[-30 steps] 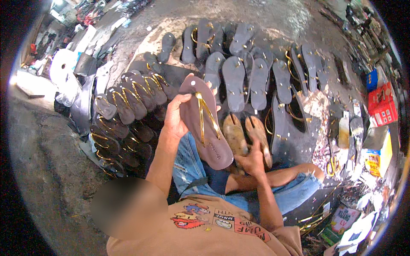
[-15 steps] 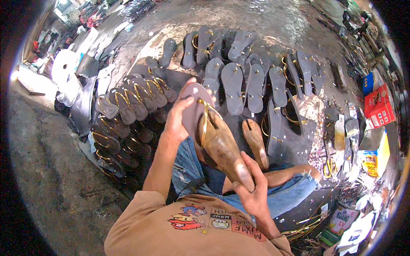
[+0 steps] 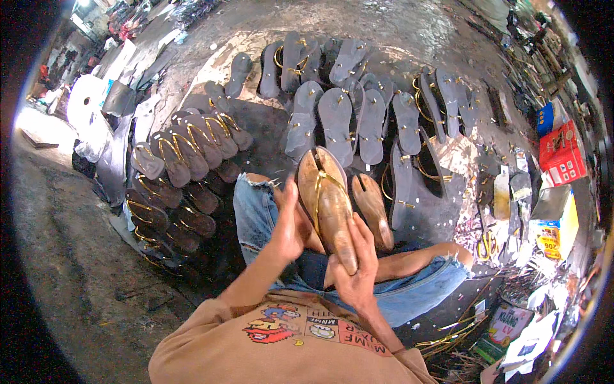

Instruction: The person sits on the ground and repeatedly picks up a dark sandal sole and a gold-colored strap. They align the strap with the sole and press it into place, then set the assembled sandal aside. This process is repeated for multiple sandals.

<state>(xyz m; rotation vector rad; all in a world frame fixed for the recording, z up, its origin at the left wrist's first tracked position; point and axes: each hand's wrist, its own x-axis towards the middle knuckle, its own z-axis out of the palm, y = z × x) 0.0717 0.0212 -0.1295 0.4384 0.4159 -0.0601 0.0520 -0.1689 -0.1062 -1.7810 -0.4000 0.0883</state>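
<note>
A brown foot-shaped shoe last (image 3: 336,221) sits over my lap, its split toe end pointing away from me. A thong sandal's gold strap (image 3: 322,181) crosses the last, and a thin rim of the dark sole shows around the toe. My right hand (image 3: 363,259) wraps round the heel end of the last. Along its left side is my left hand (image 3: 288,227), fingers stretched out and slightly blurred; whether it touches the sandal's edge I cannot tell. A second brown last (image 3: 373,208) lies just to the right.
Several dark sandals with gold straps (image 3: 198,163) stand in rows at the left. More dark soles (image 3: 336,118) spread ahead. To the right are scissors with yellow handles (image 3: 487,246), a bottle (image 3: 502,195), a red box (image 3: 563,153) and a yellow-and-white box (image 3: 555,224).
The sole's toe part, earlier sticking out past the last, now lies against it with the strap pulled over. My left hand has let go of the toe and come down to the left side.
</note>
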